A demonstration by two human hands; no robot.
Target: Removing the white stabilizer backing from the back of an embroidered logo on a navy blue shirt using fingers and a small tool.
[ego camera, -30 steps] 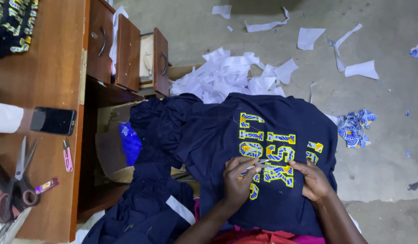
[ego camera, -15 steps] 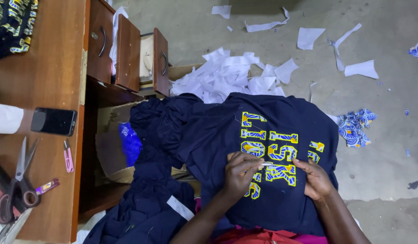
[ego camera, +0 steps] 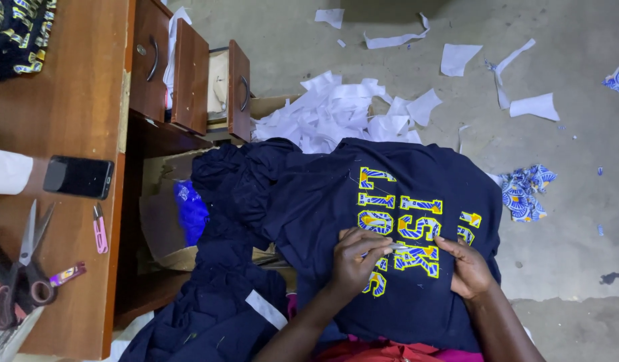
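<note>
on navy shirt [ego camera: 403,295], both hands [ego camera: 355,258] curled, pinching.

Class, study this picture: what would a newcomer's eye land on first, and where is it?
First, the dark navy garment with yellow and blue patterned appliqué, spread at the centre, where the left hand and right hand pinch a small whitish strip. Next, the white paper scraps heaped on the floor beyond, and the scissors on the wooden desk at left.

Navy garment [ego camera: 309,201] was matt knit cloth; lettering [ego camera: 403,228] smoother, yellow-blue appliqué. Tabletop [ego camera: 75,121] was brown wood with low sheen. Phone [ego camera: 78,177] glossy black. Scissors [ego camera: 21,261] had bare metal blades. Floor [ego camera: 564,228] rough grey concrete, scraps [ego camera: 336,114] white matt paper.
</note>
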